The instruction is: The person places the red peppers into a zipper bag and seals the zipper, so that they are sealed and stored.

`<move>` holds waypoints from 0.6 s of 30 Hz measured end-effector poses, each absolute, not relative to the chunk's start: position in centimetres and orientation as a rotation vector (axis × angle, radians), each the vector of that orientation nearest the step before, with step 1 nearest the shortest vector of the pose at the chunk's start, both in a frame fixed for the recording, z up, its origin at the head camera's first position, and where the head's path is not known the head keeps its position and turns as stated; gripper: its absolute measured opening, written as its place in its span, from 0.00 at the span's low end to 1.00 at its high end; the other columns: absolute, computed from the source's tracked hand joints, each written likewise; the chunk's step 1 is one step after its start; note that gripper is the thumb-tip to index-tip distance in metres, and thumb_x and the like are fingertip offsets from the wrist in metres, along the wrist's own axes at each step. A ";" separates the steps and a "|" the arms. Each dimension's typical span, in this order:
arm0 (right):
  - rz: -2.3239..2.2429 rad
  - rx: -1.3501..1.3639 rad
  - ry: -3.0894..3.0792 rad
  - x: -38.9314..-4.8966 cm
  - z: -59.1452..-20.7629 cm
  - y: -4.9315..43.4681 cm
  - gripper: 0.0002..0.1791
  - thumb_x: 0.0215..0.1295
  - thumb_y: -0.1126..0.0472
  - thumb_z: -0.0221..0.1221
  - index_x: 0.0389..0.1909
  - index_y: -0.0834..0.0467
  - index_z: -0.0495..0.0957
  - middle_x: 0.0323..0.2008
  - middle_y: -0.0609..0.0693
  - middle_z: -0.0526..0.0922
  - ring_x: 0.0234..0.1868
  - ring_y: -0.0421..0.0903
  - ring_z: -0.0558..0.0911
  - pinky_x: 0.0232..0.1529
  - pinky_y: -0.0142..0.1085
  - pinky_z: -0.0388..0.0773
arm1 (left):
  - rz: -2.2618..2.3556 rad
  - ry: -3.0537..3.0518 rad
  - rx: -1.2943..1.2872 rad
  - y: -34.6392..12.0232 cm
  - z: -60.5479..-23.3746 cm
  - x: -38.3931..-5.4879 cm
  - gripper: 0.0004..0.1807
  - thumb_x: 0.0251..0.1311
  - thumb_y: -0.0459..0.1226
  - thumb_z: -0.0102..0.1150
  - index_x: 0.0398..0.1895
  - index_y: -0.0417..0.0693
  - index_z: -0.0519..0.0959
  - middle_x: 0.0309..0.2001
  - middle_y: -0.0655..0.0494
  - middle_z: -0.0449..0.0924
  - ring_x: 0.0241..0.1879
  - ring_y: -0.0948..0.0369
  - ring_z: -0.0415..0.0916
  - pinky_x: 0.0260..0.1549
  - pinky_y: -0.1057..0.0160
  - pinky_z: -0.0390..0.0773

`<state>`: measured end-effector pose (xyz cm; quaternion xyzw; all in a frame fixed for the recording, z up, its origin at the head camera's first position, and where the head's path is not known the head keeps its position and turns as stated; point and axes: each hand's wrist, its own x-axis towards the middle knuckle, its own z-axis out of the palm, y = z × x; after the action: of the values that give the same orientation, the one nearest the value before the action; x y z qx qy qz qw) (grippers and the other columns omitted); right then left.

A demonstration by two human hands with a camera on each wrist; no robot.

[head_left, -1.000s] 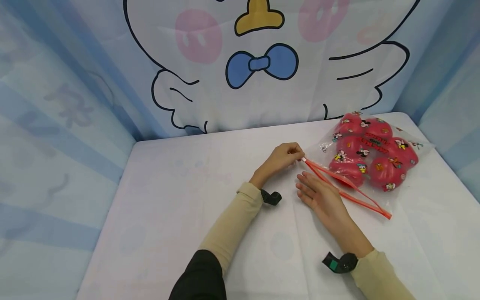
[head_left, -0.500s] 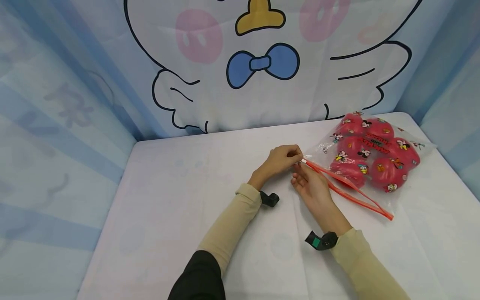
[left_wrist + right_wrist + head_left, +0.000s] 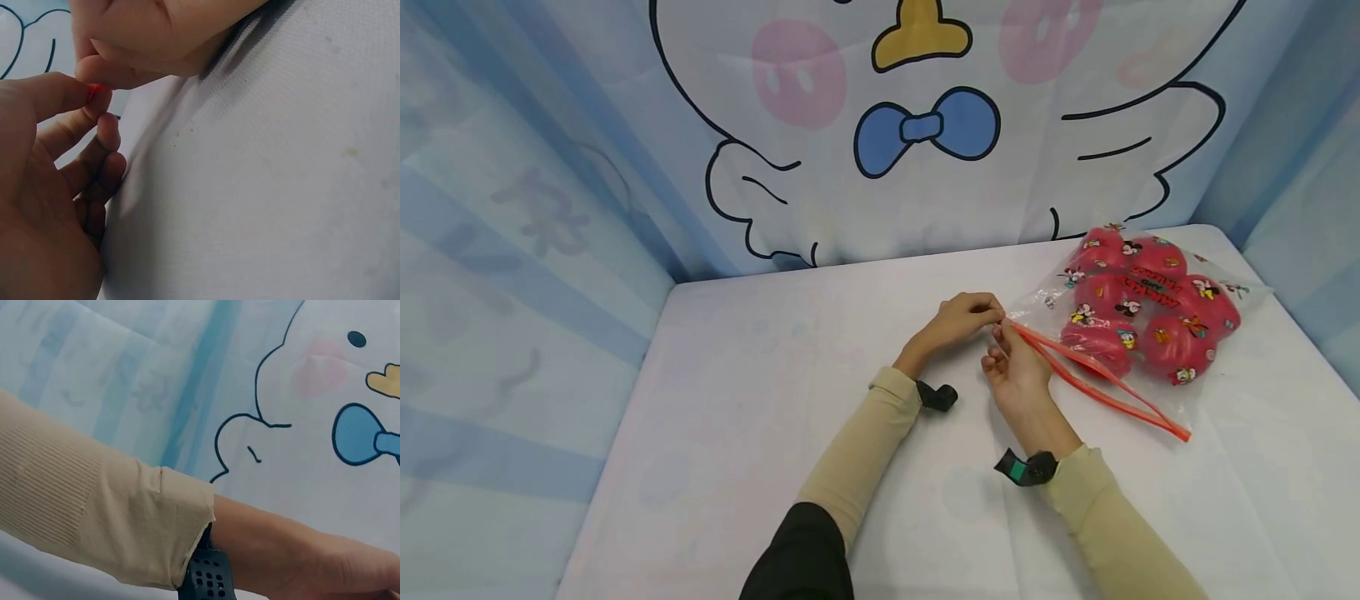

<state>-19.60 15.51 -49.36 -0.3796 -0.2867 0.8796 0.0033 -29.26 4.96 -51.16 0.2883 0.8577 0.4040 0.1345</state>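
Note:
A clear zip bag (image 3: 1045, 293) lies at the right of the table, several puffy red items (image 3: 1180, 342) with cartoon prints inside. Its orange-red zip strip (image 3: 1172, 427) runs along the near side, the two bands parted in the middle. My left hand (image 3: 958, 321) pinches the bag's left corner at the strip's end. Just below, my right hand (image 3: 1021, 375) pinches that same end between thumb and forefinger, its other fingers loosely curled. A bit of red strip (image 3: 94, 92) shows between the right fingertips in the left wrist view. In the right wrist view, the left forearm (image 3: 269, 544) crosses the foreground.
A white cloth (image 3: 760, 433) covers the table. Behind it hangs a curtain (image 3: 925, 208) with a cartoon figure and blue bow, and blue-white curtains (image 3: 512, 292) stand at both sides. Each wrist wears a small black camera (image 3: 937, 396).
My right hand has moved up and left to the bag's corner, its fingers going from extended to pinching the strip. The white piece seen there earlier is now covered. The left hand barely shifts.

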 end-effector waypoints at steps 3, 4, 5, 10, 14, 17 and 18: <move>2.748 -1.205 -0.892 -19.7 -49.3 15.5 0.07 0.72 0.56 0.65 0.45 0.54 0.82 0.34 0.43 0.83 0.27 0.40 0.67 0.25 0.28 0.68 | 1.163 2.486 0.859 4.9 -51.3 -29.3 0.12 0.75 0.44 0.52 0.43 0.52 0.85 0.37 0.60 0.84 0.37 0.70 0.69 0.59 0.56 0.59; 2.748 -1.205 -0.890 -19.7 -49.3 15.5 0.07 0.72 0.56 0.65 0.45 0.53 0.83 0.34 0.44 0.83 0.28 0.40 0.67 0.25 0.28 0.68 | 1.163 2.490 0.868 4.9 -51.4 -29.4 0.12 0.75 0.44 0.52 0.43 0.52 0.85 0.36 0.60 0.83 0.36 0.70 0.69 0.58 0.57 0.59; 2.747 -1.206 -0.889 -19.7 -49.3 15.5 0.07 0.72 0.56 0.65 0.45 0.53 0.83 0.35 0.44 0.83 0.28 0.40 0.66 0.25 0.28 0.67 | 1.170 2.486 0.877 4.9 -51.4 -29.4 0.12 0.75 0.43 0.52 0.43 0.52 0.86 0.35 0.60 0.83 0.36 0.70 0.69 0.58 0.57 0.59; 2.725 -1.227 -0.890 -19.8 -49.3 15.4 0.06 0.70 0.56 0.67 0.43 0.52 0.85 0.35 0.44 0.85 0.26 0.41 0.65 0.24 0.29 0.65 | 1.214 2.469 0.910 4.8 -51.8 -29.4 0.12 0.77 0.42 0.52 0.43 0.51 0.86 0.33 0.61 0.82 0.35 0.69 0.68 0.56 0.59 0.57; 2.714 -1.235 -0.869 -19.8 -49.2 15.4 0.04 0.69 0.57 0.68 0.38 0.53 0.86 0.30 0.43 0.84 0.22 0.40 0.64 0.22 0.28 0.64 | 1.201 2.473 0.903 4.8 -51.9 -29.1 0.12 0.77 0.44 0.52 0.45 0.51 0.85 0.33 0.61 0.78 0.40 0.67 0.67 0.55 0.61 0.55; 2.720 -1.228 -0.848 -19.8 -49.2 15.3 0.04 0.70 0.58 0.68 0.35 0.53 0.85 0.28 0.44 0.82 0.20 0.39 0.62 0.21 0.28 0.61 | 1.187 2.483 0.887 4.8 -51.8 -28.8 0.12 0.77 0.43 0.52 0.47 0.50 0.84 0.34 0.59 0.76 0.44 0.65 0.67 0.54 0.62 0.54; 2.728 -1.224 -0.833 -19.8 -49.2 15.3 0.04 0.70 0.59 0.68 0.35 0.54 0.85 0.28 0.44 0.82 0.20 0.39 0.62 0.21 0.28 0.61 | 1.185 2.486 0.885 4.9 -51.8 -28.8 0.12 0.78 0.43 0.52 0.47 0.49 0.84 0.34 0.59 0.76 0.45 0.64 0.67 0.54 0.62 0.54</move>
<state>-19.79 15.34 -49.20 -0.3942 -0.2683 0.8788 0.0190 -28.81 4.86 -51.78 0.3037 0.8527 0.4066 0.1240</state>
